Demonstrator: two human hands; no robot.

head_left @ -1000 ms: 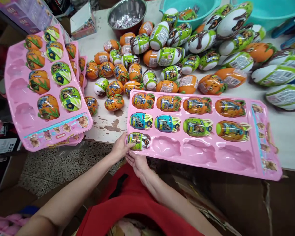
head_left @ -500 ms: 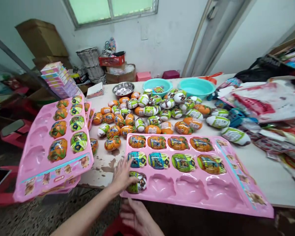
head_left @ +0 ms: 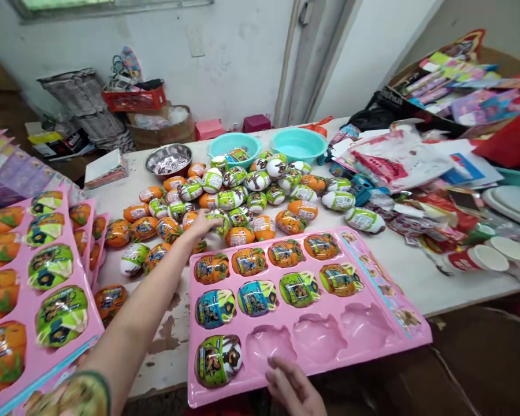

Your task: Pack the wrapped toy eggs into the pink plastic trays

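My left hand (head_left: 203,224) reaches over the tray's far left corner into a heap of wrapped toy eggs. Its fingers are on a green and white toy egg (head_left: 220,222); both are blurred and partly hide each other. Below sits the pink moulded tray (head_left: 286,315), with orange, blue and green eggs in its two far rows. In its near row, a green and brown egg (head_left: 218,361) fills the left hollow; the other three hollows are bare. My right hand (head_left: 292,386) is at the tray's near edge, fingers loosely stretched and holding nothing.
Filled pink trays (head_left: 80,271) lean in a stack at left. Behind the heap stand a metal bowl (head_left: 169,160) and two turquoise basins (head_left: 299,144). Plastic bags (head_left: 398,159), paper cups (head_left: 476,258) and a full carton (head_left: 442,115) crowd the right side.
My left hand has gone from the tray's left side forward into the egg heap. My right hand has shifted right along the near edge. The view has turned right.
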